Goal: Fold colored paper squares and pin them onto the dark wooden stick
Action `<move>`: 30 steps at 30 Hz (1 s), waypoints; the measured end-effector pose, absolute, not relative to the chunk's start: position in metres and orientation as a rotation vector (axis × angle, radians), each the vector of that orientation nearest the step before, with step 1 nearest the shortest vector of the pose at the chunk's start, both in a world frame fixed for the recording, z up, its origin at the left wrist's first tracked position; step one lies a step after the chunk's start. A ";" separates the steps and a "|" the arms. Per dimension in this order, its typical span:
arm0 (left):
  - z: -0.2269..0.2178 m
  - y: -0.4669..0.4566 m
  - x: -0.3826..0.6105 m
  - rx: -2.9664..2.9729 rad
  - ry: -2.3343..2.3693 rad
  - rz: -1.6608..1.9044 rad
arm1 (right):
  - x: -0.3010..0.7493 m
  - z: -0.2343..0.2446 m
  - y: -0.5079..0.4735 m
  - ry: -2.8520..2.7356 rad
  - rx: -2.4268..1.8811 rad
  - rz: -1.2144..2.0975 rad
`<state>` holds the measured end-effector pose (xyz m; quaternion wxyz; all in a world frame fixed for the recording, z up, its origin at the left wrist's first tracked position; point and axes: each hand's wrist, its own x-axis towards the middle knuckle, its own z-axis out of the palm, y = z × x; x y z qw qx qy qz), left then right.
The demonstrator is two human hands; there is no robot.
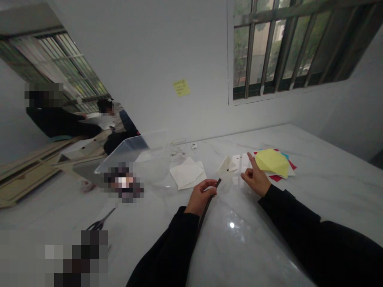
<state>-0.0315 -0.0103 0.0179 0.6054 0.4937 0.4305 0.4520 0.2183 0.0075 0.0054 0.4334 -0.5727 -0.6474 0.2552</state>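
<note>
My left hand (201,196) is closed around a thin dark strip (209,201) that runs from its fingers back along my sleeve. My right hand (255,178) hovers over the white marble table (239,235), index finger raised and the other fingers loosely curled, holding nothing. Between the hands, a little further out, stands a small folded white paper piece (226,165). Just right of my right hand lies a stack of coloured sheets (273,162) with a folded yellow sheet on top. A folded white sheet (188,174) lies left of the paper piece.
A clear plastic container (140,157) stands at the left of the table, scissors (100,224) lie near the front left edge. A yellow sticky note (181,87) hangs on the wall. Two people sit at the far left by another table. A barred window is at upper right.
</note>
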 end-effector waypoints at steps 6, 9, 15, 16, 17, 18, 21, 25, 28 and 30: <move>0.018 -0.007 -0.036 1.126 1.023 1.132 | 0.219 0.003 0.004 -2.255 -1.276 1.088; 0.019 -0.005 -0.037 1.092 1.020 1.153 | 0.220 0.002 0.007 -2.140 -1.380 0.913; 0.022 -0.008 -0.034 1.100 1.005 1.142 | 0.223 0.005 0.012 -1.745 -1.462 0.819; 0.022 -0.008 -0.034 1.101 1.008 1.146 | 0.220 0.006 0.010 -1.669 -1.450 0.865; 0.022 -0.008 -0.033 1.103 1.012 1.147 | 0.216 0.007 0.006 -1.620 -1.420 0.947; 0.022 -0.009 -0.033 1.108 1.018 1.147 | 0.212 0.009 0.002 -1.625 -1.361 1.074; 0.021 -0.009 -0.033 1.117 1.025 1.145 | 0.193 0.013 -0.016 -1.946 -0.965 1.648; 0.018 -0.007 -0.034 1.100 1.012 1.149 | 0.181 0.012 -0.027 -2.093 -0.713 1.856; 0.018 -0.006 -0.034 1.100 1.016 1.152 | 0.192 0.006 -0.012 -1.897 -1.011 1.533; 0.018 -0.007 -0.034 1.101 1.022 1.143 | 0.204 0.003 0.001 -1.728 -1.201 1.339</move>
